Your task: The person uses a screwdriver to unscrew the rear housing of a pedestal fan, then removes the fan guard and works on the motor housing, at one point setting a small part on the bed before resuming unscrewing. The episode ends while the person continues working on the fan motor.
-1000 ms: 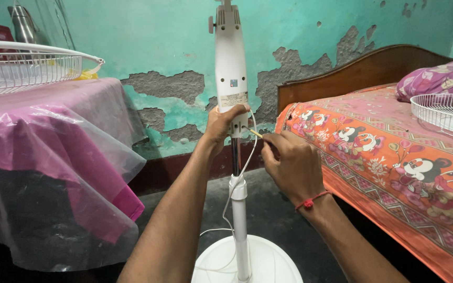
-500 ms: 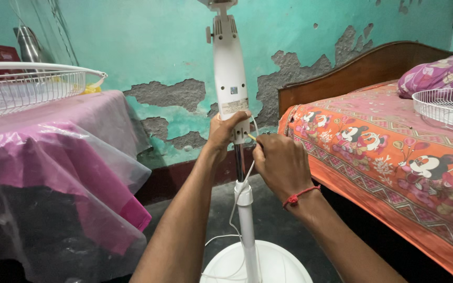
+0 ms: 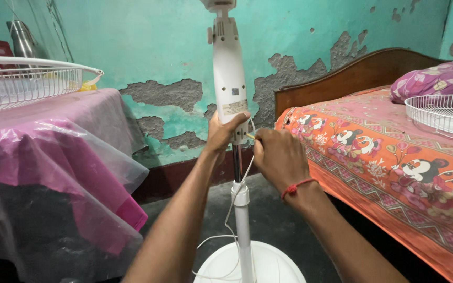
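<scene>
A white pedestal fan stand (image 3: 230, 84) rises from a round white base (image 3: 268, 264), with no head or grille on top. My left hand (image 3: 222, 133) wraps around the lower end of the stand's white housing. My right hand (image 3: 277, 157) is closed on a thin yellowish tool (image 3: 249, 135), its tip against the housing just beside my left thumb. A red thread circles my right wrist. A white power cord (image 3: 237, 199) hangs down along the pole to the base.
A white wire fan grille (image 3: 27, 78) lies on a table under pink cloth and clear plastic (image 3: 53, 157) at left. Another wire grille (image 3: 444, 112) rests on the bed with an orange patterned sheet (image 3: 394, 162) at right. The turquoise wall (image 3: 158, 47) behind is peeling.
The view has shifted slightly, and both hands stay at the same place on the stand. My right hand has edged a little closer to the housing.
</scene>
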A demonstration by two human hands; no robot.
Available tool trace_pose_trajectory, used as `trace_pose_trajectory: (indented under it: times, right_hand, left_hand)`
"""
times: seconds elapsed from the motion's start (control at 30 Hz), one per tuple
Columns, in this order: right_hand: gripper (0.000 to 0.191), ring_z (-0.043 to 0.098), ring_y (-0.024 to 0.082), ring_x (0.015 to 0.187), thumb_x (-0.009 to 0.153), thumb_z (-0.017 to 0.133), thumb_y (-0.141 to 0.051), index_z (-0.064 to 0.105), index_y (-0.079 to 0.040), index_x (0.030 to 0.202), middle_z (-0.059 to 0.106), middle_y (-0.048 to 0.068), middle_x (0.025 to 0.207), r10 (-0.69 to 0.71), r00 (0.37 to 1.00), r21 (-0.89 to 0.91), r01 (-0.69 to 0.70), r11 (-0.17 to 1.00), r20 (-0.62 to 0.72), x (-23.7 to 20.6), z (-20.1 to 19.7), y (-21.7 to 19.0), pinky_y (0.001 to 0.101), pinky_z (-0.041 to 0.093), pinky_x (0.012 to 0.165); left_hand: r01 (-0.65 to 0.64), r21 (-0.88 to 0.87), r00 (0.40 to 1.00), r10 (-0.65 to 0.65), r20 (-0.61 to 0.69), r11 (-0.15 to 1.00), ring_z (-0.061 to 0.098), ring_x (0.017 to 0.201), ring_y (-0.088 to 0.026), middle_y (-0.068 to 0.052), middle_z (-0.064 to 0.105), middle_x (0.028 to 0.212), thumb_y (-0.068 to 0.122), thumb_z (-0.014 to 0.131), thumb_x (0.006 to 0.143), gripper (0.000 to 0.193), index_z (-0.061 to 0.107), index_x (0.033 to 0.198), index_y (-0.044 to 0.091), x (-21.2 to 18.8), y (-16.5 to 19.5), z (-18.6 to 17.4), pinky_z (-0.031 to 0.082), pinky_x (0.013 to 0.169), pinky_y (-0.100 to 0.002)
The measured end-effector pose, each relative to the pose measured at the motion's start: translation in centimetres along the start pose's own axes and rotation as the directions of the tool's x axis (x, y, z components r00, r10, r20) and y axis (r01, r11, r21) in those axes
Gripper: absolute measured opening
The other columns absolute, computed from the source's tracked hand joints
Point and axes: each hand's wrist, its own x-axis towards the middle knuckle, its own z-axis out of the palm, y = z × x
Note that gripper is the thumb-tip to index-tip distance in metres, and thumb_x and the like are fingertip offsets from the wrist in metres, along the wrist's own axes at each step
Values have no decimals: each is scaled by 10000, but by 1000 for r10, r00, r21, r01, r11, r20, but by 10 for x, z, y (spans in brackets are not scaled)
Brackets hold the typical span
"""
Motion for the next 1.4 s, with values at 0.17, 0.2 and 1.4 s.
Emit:
trace_pose_trajectory:
  times: [0.17, 0.2, 1.4]
  right_hand:
    - [189, 712, 415, 821, 835, 688, -192, 804, -65, 914, 731, 229, 848, 37, 999, 51, -38, 998, 23, 16, -5, 5, 516, 558, 794]
    - [199, 718, 407, 827, 840, 695, -212, 804, -65, 919, 735, 227, 853, 74, 995, 64, -78, 995, 59, 19, -5, 6, 504, 563, 806]
    - [452, 694, 401, 664, 1016, 693, -404, 706, -11, 794, 677, 204, 664, 3, 1000, -97, -3, 995, 3, 2, -35, 20, 511, 533, 615]
  left_hand:
    - [-255, 273, 962, 273, -29, 928, 558, 1256, -348, -271, 479, 1390, 226, 785, 723, 918, 247, 1455, 89, -33, 20, -3, 505, 997, -541]
    - [-433, 540, 854, 520, -10, 722, 469, 1316, -377, -294, 416, 1434, 218, 797, 717, 893, 323, 1444, 8, -47, 24, -1, 423, 1061, -563]
    - [-630, 636, 757, 536, 374, 446, 695, 890, -325, -114, 717, 930, 43, 747, 863, 127, 739, 989, 59, -72, 52, 29, 543, 774, -426]
